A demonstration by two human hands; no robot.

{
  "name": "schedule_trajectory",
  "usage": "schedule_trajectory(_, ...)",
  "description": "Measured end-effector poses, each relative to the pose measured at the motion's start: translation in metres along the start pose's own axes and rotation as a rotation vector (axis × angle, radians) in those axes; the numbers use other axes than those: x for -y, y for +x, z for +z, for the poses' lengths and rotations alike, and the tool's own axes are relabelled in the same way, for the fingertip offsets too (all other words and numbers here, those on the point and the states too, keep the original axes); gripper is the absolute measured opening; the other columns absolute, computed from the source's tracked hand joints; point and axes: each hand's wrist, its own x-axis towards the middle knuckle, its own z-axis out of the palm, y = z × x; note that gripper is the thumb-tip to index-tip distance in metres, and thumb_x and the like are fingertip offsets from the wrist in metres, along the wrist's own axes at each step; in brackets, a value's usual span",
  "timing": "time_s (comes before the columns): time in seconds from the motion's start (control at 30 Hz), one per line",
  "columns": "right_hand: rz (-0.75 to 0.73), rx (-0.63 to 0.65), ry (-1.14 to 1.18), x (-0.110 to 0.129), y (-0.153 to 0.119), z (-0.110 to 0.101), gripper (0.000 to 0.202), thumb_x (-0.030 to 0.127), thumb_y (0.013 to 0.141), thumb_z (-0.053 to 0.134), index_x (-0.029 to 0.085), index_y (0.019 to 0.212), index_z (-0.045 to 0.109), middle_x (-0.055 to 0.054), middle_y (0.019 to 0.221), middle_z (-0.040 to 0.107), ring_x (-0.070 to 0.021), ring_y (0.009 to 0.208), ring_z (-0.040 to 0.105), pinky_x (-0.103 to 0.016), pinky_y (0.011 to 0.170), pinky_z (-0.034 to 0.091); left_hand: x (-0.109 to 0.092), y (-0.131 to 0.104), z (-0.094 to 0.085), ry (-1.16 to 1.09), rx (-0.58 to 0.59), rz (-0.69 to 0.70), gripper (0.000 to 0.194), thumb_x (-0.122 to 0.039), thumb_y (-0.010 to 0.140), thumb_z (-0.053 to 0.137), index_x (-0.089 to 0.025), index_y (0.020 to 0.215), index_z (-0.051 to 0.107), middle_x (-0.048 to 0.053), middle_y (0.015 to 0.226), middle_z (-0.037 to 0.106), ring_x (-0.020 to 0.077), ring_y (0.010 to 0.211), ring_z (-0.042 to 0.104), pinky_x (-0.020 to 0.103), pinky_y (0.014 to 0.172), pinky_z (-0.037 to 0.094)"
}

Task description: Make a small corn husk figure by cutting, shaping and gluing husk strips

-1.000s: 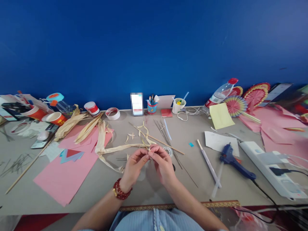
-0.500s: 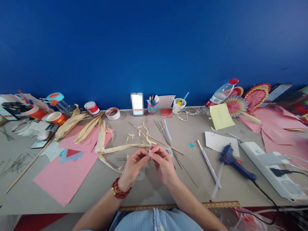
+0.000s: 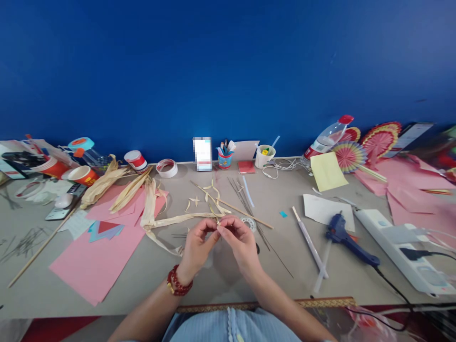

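– How's the grip?

– From my seat, both are pinched closed: left hand (image 3: 197, 244) and right hand (image 3: 240, 242) meet thumb to finger on one tiny thing.

– Where does that put them?

– Roughly midway over the desk (image 3: 263, 285), wrists coming in across its near edge. A corn husk strip (image 3: 178, 220) runs in from the left side, ending just beyond my fingertips on the far-edge side; I can't tell if it joins what I'm pinching. A thin wooden stick (image 3: 249, 217) slants past behind, and a clear tape spool (image 3: 252, 221) lies just beside the right knuckles.

– And the thing itself?

– A small pale piece (image 3: 218, 223), husk by its colour, right at the tips, toward the far edge from both palms. As I judge it, any move turns on that: it sits between the two pinches, neither hand nearer. Fingers cover most of it, so I can't read its long axis.

– Changed since half a second ago?

– Slightly. The joined fingertips sit a touch further toward the left edge; strip, stick and spool look unmoved.
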Motion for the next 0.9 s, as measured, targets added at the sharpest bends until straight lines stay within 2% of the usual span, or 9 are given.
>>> schedule_trajectory(0.17, -0.128, -0.011, -0.125, -0.0022, 0.0001, 0.0001, 0.005, 0.024, 0.082, 0.070, 0.021, 0.079, 0.068, -0.003, 0.088, 0.062, -0.0193, 0.086, 0.059, -0.031, 0.080, 0.046, -0.0004, -0.0001, -0.0002, 0.064, -0.007, 0.037, 0.014, -0.029, 0.088, 0.064, -0.017, 0.084, 0.059, 0.001, 0.079, 0.060, 0.0151, 0.077, 0.055, 0.026, 0.074, 0.046)
schedule_trajectory(0.4, -0.186, -0.022, -0.205, -0.0035, 0.0006, 0.0003, 0.007, 0.022, 0.083, 0.068, 0.022, 0.076, 0.067, -0.004, 0.088, 0.064, -0.0217, 0.089, 0.061, -0.034, 0.084, 0.046, -0.0041, -0.0003, 0.0023, 0.124, -0.043, 0.088, 0.011, -0.025, 0.087, 0.064, -0.018, 0.080, 0.059, 0.001, 0.077, 0.060, 0.0155, 0.076, 0.056, 0.026, 0.074, 0.046)
schedule_trajectory(0.6, -0.181, -0.001, -0.232, 0.0004, 0.0005, 0.0012, 0.010, 0.027, 0.086, 0.067, 0.022, 0.077, 0.067, -0.004, 0.086, 0.063, -0.0220, 0.087, 0.059, -0.033, 0.080, 0.045, -0.0068, -0.0005, 0.0025, 0.150, -0.055, 0.084, 0.011, -0.028, 0.087, 0.064, -0.018, 0.083, 0.062, 0.003, 0.079, 0.063, 0.0171, 0.077, 0.058, 0.027, 0.075, 0.047)
schedule_trajectory(0.9, -0.070, 0.050, -0.123, 0.0016, 0.0030, -0.0008, 0.013, 0.031, 0.087, 0.067, 0.021, 0.078, 0.064, -0.002, 0.086, 0.059, -0.0189, 0.082, 0.055, -0.030, 0.077, 0.043, -0.0033, -0.0001, -0.0018, 0.145, 0.001, 0.077, 0.010, -0.027, 0.088, 0.064, -0.018, 0.090, 0.064, 0.004, 0.086, 0.066, 0.0181, 0.083, 0.060, 0.028, 0.079, 0.049)
